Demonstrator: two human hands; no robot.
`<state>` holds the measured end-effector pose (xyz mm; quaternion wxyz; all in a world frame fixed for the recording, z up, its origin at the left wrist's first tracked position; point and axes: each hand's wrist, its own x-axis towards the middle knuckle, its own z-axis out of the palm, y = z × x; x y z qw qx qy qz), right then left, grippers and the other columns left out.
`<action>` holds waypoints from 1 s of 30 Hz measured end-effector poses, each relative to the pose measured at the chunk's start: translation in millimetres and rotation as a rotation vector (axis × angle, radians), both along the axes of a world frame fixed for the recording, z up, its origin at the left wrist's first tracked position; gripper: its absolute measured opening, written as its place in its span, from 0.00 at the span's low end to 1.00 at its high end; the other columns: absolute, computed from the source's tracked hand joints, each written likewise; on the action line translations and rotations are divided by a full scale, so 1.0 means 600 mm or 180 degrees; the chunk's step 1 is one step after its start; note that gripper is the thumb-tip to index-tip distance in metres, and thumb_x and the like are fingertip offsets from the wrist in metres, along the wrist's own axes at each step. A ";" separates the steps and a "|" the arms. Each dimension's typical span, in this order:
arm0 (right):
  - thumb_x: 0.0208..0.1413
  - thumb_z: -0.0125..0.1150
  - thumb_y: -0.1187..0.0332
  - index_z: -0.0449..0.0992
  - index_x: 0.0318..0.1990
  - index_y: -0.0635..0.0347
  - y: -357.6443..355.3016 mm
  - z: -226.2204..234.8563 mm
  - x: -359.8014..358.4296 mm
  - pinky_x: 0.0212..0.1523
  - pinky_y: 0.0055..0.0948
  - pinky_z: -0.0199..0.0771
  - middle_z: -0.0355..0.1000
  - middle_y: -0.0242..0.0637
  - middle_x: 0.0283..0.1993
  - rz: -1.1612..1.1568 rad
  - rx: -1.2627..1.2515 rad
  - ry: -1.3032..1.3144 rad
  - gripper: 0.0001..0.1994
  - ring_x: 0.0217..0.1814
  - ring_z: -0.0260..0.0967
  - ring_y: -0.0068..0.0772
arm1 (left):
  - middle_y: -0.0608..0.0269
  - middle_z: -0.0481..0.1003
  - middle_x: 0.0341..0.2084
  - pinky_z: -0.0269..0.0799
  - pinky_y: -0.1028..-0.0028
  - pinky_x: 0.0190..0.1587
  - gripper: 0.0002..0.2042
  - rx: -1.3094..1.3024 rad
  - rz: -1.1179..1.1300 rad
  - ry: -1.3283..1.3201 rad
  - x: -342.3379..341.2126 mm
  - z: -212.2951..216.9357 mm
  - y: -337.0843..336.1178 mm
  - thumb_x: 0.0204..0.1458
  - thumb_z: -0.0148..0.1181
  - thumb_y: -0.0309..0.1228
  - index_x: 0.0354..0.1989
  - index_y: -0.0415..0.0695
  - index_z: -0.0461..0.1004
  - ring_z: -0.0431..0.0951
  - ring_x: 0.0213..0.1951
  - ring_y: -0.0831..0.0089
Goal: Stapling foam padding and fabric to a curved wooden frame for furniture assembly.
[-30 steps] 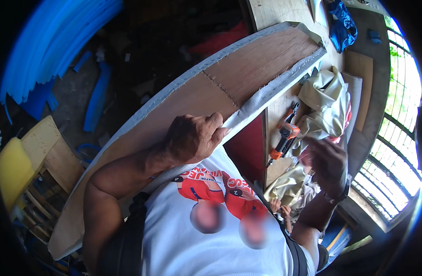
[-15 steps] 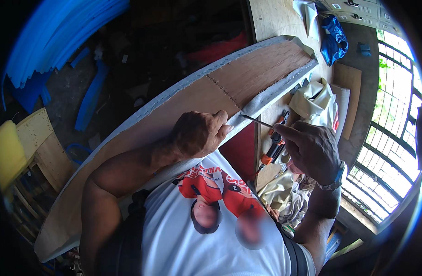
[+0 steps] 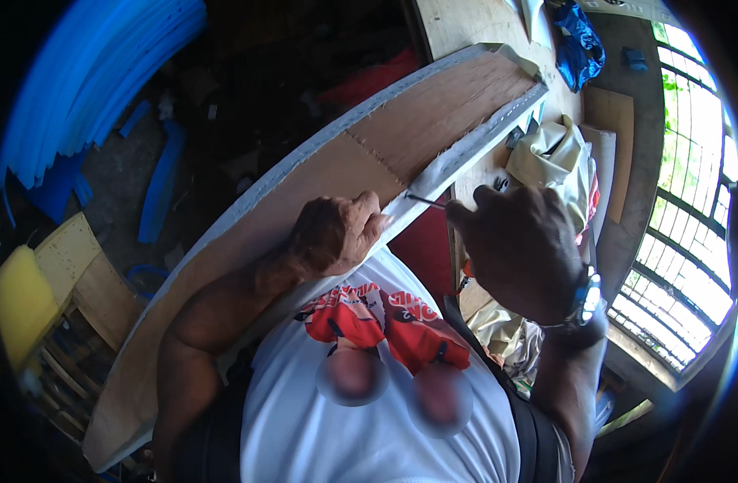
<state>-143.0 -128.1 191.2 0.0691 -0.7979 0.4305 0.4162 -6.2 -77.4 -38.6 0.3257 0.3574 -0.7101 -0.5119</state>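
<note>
A big curved wooden panel wrapped in grey fabric is laid across the lap, long axis running from 7 o'clock up to 1 o'clock. Its near edge is clamped by the left hand, closed into a fist over the fabric fold. A thin metal tool, maybe a needle or pick, is pinched in the right hand, tip aimed at 10 o'clock toward the fabric edge just beside the left knuckles. The right hand is sat at 3 o'clock from that spot, so it's nearer. Cream cloth is piled behind on the bench.
</note>
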 end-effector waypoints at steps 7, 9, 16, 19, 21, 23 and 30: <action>0.57 0.57 0.69 0.78 0.46 0.48 0.114 -0.058 -0.117 0.25 0.39 0.71 0.71 0.37 0.26 -0.0860 -0.0577 -0.0760 0.10 0.26 0.73 0.39 | 0.48 0.74 0.19 0.71 0.56 0.28 0.11 0.0160 -0.0003 -0.0013 -0.002 -0.010 -0.003 0.59 0.59 0.34 0.29 0.41 0.67 0.78 0.25 0.46; 0.56 0.60 0.71 0.78 0.51 0.47 0.168 -0.102 -0.168 0.24 0.38 0.69 0.68 0.36 0.25 -0.1605 -0.1020 -0.1938 0.15 0.25 0.71 0.39 | 0.49 0.73 0.19 0.71 0.57 0.27 0.12 0.0063 -0.0055 -0.0035 -0.001 -0.005 -0.011 0.59 0.58 0.34 0.29 0.41 0.67 0.78 0.24 0.47; 0.53 0.62 0.73 0.77 0.55 0.45 0.151 -0.070 -0.154 0.22 0.39 0.68 0.67 0.34 0.25 -0.1280 -0.1013 -0.1535 0.20 0.23 0.69 0.40 | 0.49 0.73 0.18 0.71 0.57 0.26 0.11 -0.0023 -0.0051 -0.0035 0.012 0.000 -0.021 0.59 0.59 0.33 0.29 0.41 0.67 0.78 0.23 0.47; 0.52 0.63 0.72 0.77 0.53 0.44 0.107 -0.061 -0.139 0.21 0.39 0.67 0.67 0.33 0.26 -0.0817 -0.0863 -0.1339 0.20 0.23 0.69 0.38 | 0.49 0.73 0.18 0.71 0.57 0.26 0.12 -0.0065 0.0020 0.0013 0.005 -0.005 -0.023 0.59 0.59 0.33 0.28 0.41 0.66 0.78 0.24 0.48; 0.51 0.64 0.70 0.78 0.52 0.44 0.089 -0.051 -0.139 0.21 0.38 0.66 0.67 0.32 0.26 -0.0638 -0.0824 -0.1340 0.19 0.23 0.69 0.36 | 0.49 0.73 0.18 0.71 0.57 0.26 0.12 -0.0041 0.0047 0.0012 0.002 -0.007 -0.023 0.59 0.60 0.34 0.28 0.41 0.66 0.78 0.24 0.48; 0.51 0.64 0.69 0.78 0.52 0.45 0.079 -0.051 -0.139 0.21 0.37 0.66 0.66 0.32 0.26 -0.0506 -0.0749 -0.1135 0.18 0.23 0.69 0.34 | 0.50 0.74 0.18 0.71 0.57 0.26 0.13 -0.0072 -0.0039 -0.0017 0.000 -0.008 -0.022 0.59 0.59 0.34 0.28 0.41 0.66 0.79 0.24 0.49; 0.58 0.61 0.64 0.79 0.45 0.48 0.100 -0.132 -0.180 0.21 0.36 0.65 0.69 0.32 0.25 -0.0832 -0.0972 -0.1490 0.08 0.22 0.68 0.33 | 0.48 0.75 0.17 0.73 0.54 0.27 0.12 -0.0030 0.0024 -0.0149 0.021 -0.011 -0.023 0.59 0.59 0.36 0.29 0.41 0.68 0.80 0.24 0.49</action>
